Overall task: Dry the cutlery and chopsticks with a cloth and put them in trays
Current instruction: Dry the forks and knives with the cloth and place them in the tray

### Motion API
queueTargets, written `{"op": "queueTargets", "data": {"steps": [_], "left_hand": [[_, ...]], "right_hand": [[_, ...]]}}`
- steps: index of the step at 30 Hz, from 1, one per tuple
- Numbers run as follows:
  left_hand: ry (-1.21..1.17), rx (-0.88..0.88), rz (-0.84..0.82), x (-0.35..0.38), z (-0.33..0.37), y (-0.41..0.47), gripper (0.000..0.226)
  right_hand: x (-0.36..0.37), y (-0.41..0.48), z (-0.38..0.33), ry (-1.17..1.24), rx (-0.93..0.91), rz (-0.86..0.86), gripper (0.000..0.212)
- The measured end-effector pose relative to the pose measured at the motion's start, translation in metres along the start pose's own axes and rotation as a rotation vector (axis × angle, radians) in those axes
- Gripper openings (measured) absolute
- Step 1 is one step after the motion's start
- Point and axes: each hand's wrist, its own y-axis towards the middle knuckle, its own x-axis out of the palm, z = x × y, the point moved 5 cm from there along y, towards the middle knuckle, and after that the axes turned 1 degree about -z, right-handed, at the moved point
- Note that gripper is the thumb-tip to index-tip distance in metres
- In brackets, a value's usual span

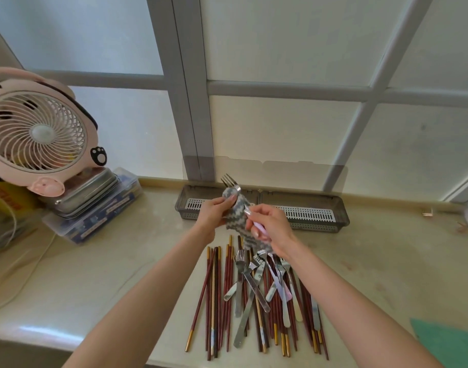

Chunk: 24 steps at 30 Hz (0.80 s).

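Left hand grips grey-striped cloth | right hand holds pink-handled fork

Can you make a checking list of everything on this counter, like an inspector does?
Surface: beige counter.
Job's things: fork wrapped in a grey striped cloth; chopsticks and cutlery piled in front; two grey trays by the window, no cutlery seen in them.
Clutter: pink fan on stacked boxes, left; green mat, right edge.
Hands: left hand grips the cloth; right hand holds the fork's handle.
Cables: white cord on the counter, left.
Surroundings: frosted window, grey frame.
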Motion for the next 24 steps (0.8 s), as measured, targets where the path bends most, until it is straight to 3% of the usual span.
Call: {"op": "queueTargets", "data": {"steps": [4, 7, 11, 14, 19, 24], "left_hand": [[-0.157, -0.094, -0.063, 0.010, -0.010, -0.007, 0.025], [-0.237, -0.093, -0.015, 0.007, -0.006, -0.007, 0.016], [-0.300, -0.101, 0.135, -0.012, 0.001, -0.001, 0.020], [-0.353, -0.082, 0.114, -0.012, 0.002, -0.001, 0.017], [-0.340, -0.038, 0.072, -0.008, -0.001, -0.004, 0.013], [-0.291, -0.065, 0.078, -0.006, -0.016, -0.011, 0.015]], "right_hand": [[0.005, 0.000, 0.008, 0.001, 0.045, -0.033, 0.012], [0.008, 0.001, 0.010, -0.003, 0.031, -0.134, 0.019], [0.008, -0.002, 0.015, 0.042, 0.000, -0.361, 0.049], [0.008, -0.003, 0.017, 0.017, -0.072, -0.246, 0.053], [0.007, 0.000, 0.013, 0.121, -0.130, -0.019, 0.028], [0.004, 0.006, 0.013, -0.014, -0.113, 0.134, 0.020]]}}
